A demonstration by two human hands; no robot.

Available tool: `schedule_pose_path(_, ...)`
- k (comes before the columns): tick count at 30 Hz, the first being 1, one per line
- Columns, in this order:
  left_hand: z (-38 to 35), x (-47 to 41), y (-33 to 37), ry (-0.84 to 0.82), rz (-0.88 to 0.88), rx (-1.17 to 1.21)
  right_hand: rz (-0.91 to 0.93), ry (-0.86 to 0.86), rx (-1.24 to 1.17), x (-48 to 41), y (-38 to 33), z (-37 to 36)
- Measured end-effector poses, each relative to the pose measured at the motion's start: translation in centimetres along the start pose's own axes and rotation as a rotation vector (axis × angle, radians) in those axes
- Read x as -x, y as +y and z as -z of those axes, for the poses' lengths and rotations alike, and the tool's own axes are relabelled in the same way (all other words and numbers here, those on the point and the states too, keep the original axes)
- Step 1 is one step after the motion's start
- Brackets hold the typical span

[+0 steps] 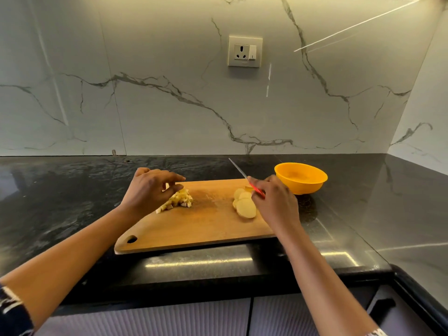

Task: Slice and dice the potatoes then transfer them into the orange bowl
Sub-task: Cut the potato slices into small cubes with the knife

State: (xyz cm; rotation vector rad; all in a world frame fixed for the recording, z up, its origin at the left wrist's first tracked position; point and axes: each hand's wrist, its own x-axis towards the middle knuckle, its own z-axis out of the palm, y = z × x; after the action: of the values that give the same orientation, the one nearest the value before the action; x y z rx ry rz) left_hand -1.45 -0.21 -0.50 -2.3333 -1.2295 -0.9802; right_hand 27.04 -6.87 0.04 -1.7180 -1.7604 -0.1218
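A wooden cutting board (208,224) lies on the black counter. A heap of diced potato (180,201) sits at its far left, and my left hand (150,189) hovers over it with fingers bent, the fingertips at the top of the heap. Several round potato slices (244,204) lie overlapping at the board's right side. My right hand (275,202) grips a knife by its red handle (257,190); the thin blade (237,169) points up and away to the left. The orange bowl (300,178) stands just beyond the board's far right corner and looks empty.
The black stone counter (72,190) runs to a marble backsplash with a wall socket (244,51). The counter turns a corner at the right. Its front edge and cabinet fronts (169,318) lie below the board.
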Motion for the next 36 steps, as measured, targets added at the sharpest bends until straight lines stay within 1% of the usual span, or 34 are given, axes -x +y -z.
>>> schedule_pose_path(2, -0.3, -1.1, 0.4, -0.041, 0.007, -0.035, -0.022, 0.003, 0.003, -1.0, 0.8, 0.2)
schedule_pose_path(3, -0.6, -1.9, 0.7, -0.092, 0.004, -0.059, -0.035, 0.005, 0.000, -1.3, 1.2, 0.2)
schedule_pose_path(6, -2.0, -5.0, 2.5, -0.344, 0.031, -0.055, -0.094, 0.026, -0.031, -1.6, 2.5, -0.1)
schedule_pose_path(7, -2.7, -6.3, 3.4, -0.425, 0.054, 0.000, -0.117, 0.029, -0.047, -1.7, 3.0, -0.2)
schedule_pose_path(11, -5.9, -10.8, 7.4, -0.732, 0.232, 0.396, -0.173, 0.069, -0.099, -1.9, 4.1, -0.3)
schedule_pose_path(14, -7.9, -13.0, 9.2, -0.914, 0.229, 0.477, -0.170, 0.096, -0.080, -1.8, 4.3, -0.3)
schedule_pose_path(16, -8.9, -13.9, 9.8, -0.952, 0.181, 0.506, -0.167, 0.107, -0.078, -1.8, 4.5, -0.4)
schedule_pose_path(18, -9.7, -14.6, 10.0, -0.939, 0.097, 0.457, -0.168, 0.125, -0.082, -1.9, 4.6, -0.3)
schedule_pose_path(20, -10.0, -15.0, 10.1, -0.885, -0.023, 0.322, -0.165, 0.134, -0.085, -2.0, 4.7, -0.4)
schedule_pose_path(24, -10.0, -15.5, 10.2, -0.661, -0.304, 0.008, -0.148, 0.135, -0.093, -2.0, 4.6, -0.5)
schedule_pose_path(26, -10.1, -15.5, 9.9, -0.564, -0.319, -0.027, -0.145, 0.136, -0.093, -2.0, 4.6, -0.5)
schedule_pose_path(28, -10.0, -15.4, 9.2, -0.485, -0.247, 0.038, -0.140, 0.127, -0.083, -2.0, 4.5, -0.5)
schedule_pose_path(31, -8.8, -14.6, 8.3, -0.408, -0.075, 0.168, -0.132, 0.108, -0.077, -1.9, 4.2, -0.4)
schedule_pose_path(34, -5.9, -12.8, 7.7, -0.344, 0.180, 0.344, -0.123, 0.094, -0.077, -1.7, 3.9, -0.3)
schedule_pose_path(36, -3.5, -10.9, 7.4, -0.350, 0.384, 0.487, -0.117, 0.079, -0.080, -1.5, 3.5, -0.1)
